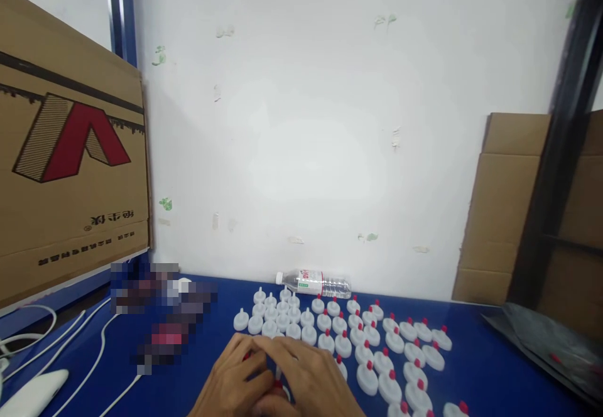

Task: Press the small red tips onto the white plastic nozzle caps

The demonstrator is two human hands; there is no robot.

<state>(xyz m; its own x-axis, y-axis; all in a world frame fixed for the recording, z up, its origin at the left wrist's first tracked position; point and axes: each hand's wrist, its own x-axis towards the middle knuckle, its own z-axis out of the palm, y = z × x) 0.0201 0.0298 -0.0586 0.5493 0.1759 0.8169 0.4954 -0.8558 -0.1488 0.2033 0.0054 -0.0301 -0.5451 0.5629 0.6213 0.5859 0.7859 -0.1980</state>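
Both of my hands meet at the bottom centre over a blue table (490, 373). My left hand (233, 379) has its fingers curled inward, and a bit of red shows between them. My right hand (311, 376) lies over the left one's fingertips, fingers bent and pressed together on something small that I cannot make out. Just beyond the hands stand rows of white caps: plain white ones (271, 316) at the left and white caps with red tips (391, 338) to the right. A few red-tipped caps touch my right hand's edge.
A clear water bottle (315, 283) lies on its side against the white wall. A large cardboard box (66, 153) stands at the left, flattened cardboard (499, 216) at the right behind a dark post. White cables (89, 348) and a dark plastic bag (551, 341) sit at the table's sides.
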